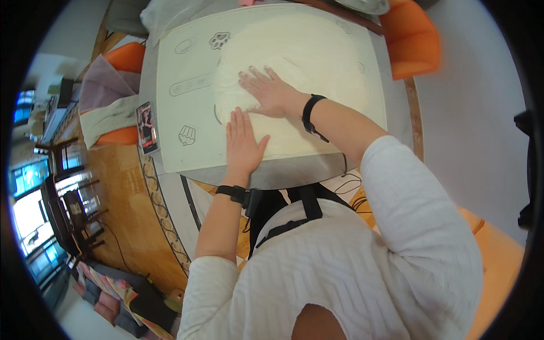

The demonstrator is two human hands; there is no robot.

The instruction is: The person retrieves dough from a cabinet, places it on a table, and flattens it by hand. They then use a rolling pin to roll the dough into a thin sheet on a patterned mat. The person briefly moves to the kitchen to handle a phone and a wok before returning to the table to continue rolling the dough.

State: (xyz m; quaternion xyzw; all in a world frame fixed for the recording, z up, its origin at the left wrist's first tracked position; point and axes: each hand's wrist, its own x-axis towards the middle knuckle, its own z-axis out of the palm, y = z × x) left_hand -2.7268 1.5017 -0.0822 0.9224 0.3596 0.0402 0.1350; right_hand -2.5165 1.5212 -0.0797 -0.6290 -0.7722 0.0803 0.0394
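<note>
A wide, thin, pale sheet of dough (323, 55) lies over much of a light baking mat (187, 123) with printed outlines. My right hand (268, 92) rests palm down on the dough with its fingers spread; some white powder or dough clings to the fingertips. Below it, at the dough's lower left edge, my left hand (243, 142) lies palm down, fingers pointing away from me and thumb held apart. Neither hand grips anything. Both wrists wear black straps.
The mat covers a grey table (297, 172) with a rounded near edge. A phone (147, 127) lies at the table's left edge. Clear plastic (163, 17) is at the far left, a metal bowl or lid (365, 5) at the far right. Orange chairs (410, 40) stand beside the table.
</note>
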